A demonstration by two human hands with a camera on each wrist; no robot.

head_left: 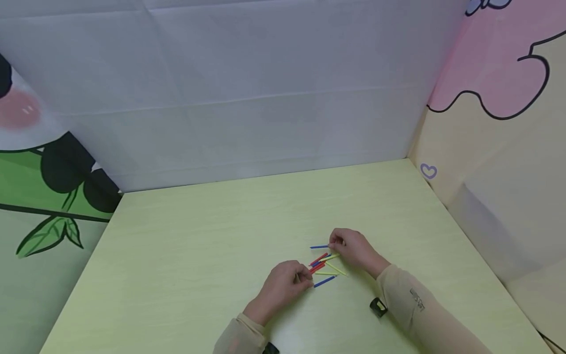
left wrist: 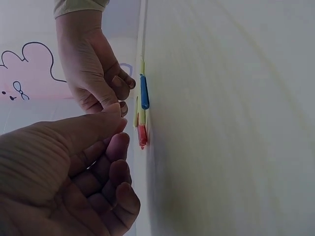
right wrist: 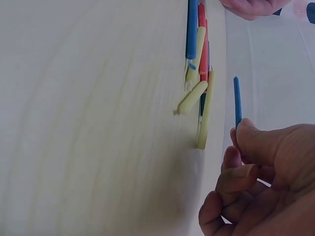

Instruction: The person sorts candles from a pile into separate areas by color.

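Beige sleeves (head_left: 424,307) reach in from the near side over a pale table (head_left: 168,270). On the right and farther off, the right hand (head_left: 355,248) pinches a blue stick (right wrist: 237,98) by one end, its free end pointing left. On the left and nearer, the left hand (head_left: 285,282) has thumb and fingers bent together; I cannot tell whether anything sits between their tips. Between the hands, red sticks (right wrist: 203,54), yellow sticks (right wrist: 206,113) and other blue sticks (right wrist: 191,29) lie in a loose pile, some crossing. Beyond the table's far edge is a white sheet (head_left: 265,98).
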